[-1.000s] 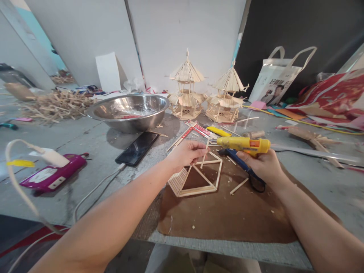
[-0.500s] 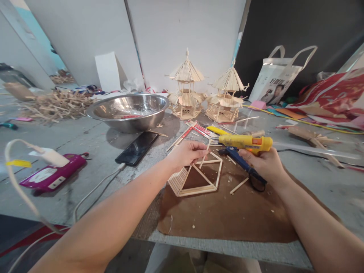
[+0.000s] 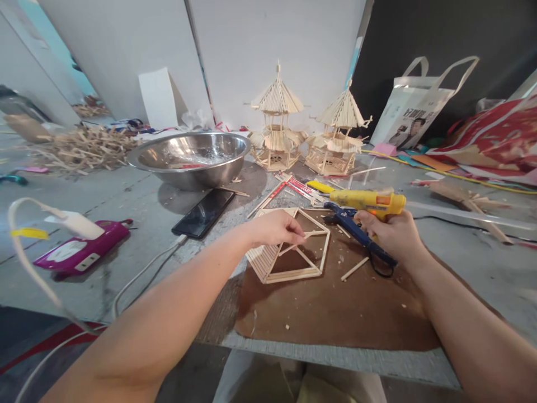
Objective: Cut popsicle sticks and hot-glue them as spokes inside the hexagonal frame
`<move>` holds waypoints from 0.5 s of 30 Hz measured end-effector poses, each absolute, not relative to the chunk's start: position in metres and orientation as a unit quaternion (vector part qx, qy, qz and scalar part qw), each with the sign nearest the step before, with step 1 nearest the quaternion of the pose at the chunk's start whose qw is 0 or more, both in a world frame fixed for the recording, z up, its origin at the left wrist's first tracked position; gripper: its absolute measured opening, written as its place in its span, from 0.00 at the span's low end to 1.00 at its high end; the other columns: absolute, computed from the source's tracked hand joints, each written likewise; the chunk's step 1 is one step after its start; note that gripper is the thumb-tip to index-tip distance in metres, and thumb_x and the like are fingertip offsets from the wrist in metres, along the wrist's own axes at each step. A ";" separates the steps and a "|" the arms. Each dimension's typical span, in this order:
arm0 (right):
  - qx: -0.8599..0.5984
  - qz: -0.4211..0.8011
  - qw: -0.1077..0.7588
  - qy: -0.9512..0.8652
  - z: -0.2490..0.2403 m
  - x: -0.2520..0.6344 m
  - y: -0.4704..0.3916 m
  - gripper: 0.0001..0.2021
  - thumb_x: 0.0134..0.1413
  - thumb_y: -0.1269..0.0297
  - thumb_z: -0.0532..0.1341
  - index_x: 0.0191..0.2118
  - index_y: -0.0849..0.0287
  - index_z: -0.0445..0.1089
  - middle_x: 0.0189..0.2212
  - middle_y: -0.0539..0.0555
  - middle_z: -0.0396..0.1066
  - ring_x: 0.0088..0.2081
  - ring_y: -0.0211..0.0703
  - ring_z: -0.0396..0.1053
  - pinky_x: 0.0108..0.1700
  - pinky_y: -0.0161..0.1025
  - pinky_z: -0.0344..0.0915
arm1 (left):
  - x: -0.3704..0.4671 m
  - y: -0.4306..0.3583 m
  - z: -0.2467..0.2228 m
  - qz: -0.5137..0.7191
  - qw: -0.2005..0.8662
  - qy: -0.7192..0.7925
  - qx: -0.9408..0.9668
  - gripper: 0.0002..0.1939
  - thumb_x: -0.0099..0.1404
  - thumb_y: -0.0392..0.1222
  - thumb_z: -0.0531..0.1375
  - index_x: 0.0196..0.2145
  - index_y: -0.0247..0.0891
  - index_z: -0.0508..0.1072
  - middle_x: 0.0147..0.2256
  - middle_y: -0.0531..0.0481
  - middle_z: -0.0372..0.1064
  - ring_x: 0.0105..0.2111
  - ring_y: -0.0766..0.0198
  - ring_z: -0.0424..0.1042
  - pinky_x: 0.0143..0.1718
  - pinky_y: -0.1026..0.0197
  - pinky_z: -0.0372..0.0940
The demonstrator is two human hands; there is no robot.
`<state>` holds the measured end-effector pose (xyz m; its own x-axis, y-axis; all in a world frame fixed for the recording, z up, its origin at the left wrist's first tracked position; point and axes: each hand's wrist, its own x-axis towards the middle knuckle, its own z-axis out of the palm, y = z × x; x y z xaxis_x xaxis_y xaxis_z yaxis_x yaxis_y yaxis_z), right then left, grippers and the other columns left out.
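Note:
My left hand (image 3: pixel 279 228) pinches a thin wooden stick (image 3: pixel 310 234) just above a flat hexagonal stick frame (image 3: pixel 293 275). Closely laid sticks fill the left side of that frame, while spokes cross its open part. My right hand (image 3: pixel 388 232) is wrapped round a yellow and blue glue gun (image 3: pixel 363 200), whose nozzle points left, to the right of and above the frame. A clear glue stick (image 3: pixel 461 214) sticks out of the gun's back. The frame lies on a brown board (image 3: pixel 314 313), with a loose stick (image 3: pixel 354 269) to its right.
Two stick pagodas (image 3: pixel 277 123) (image 3: pixel 338 134) stand at the back. Left are a steel bowl (image 3: pixel 197 177), a phone (image 3: pixel 203 214), a purple power strip (image 3: pixel 84 250) and a stick pile (image 3: pixel 84 148). A white bag (image 3: pixel 413 112) stands back right.
My left hand has tilted the stick from near upright to lying nearly level, low over the frame. The glue gun in my right hand has moved slightly right, away from the stick.

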<state>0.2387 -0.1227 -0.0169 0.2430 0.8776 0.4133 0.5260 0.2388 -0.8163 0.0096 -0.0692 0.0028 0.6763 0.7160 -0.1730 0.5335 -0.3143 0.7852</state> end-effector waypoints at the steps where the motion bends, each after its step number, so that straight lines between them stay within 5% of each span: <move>1: -0.589 0.171 0.523 -0.592 -0.017 0.239 -0.122 0.11 0.38 0.56 0.60 0.18 0.59 0.65 0.11 0.48 0.61 0.20 0.40 0.65 0.18 0.33 0.61 | 0.009 -0.070 0.003 0.084 0.424 0.382 0.817 0.05 0.45 0.40 0.59 0.21 0.38 0.74 0.19 0.54 0.68 0.20 0.71 0.62 0.23 0.70 0.53; 9: -0.587 0.184 0.525 -0.589 -0.020 0.237 -0.121 0.12 0.36 0.55 0.60 0.17 0.58 0.64 0.10 0.48 0.59 0.19 0.39 0.63 0.19 0.33 0.61 | 0.014 -0.075 0.004 -0.046 0.355 0.342 0.869 0.06 0.45 0.37 0.58 0.23 0.39 0.75 0.20 0.52 0.70 0.18 0.70 0.62 0.20 0.70 0.52; 15: -0.590 0.272 0.461 -0.605 -0.014 0.239 -0.126 0.14 0.34 0.53 0.61 0.19 0.60 0.65 0.11 0.47 0.59 0.13 0.32 0.56 0.14 0.31 0.55 | 0.011 -0.071 0.005 -0.027 0.357 0.348 0.866 0.06 0.45 0.37 0.58 0.22 0.39 0.75 0.20 0.52 0.70 0.19 0.70 0.63 0.20 0.70 0.52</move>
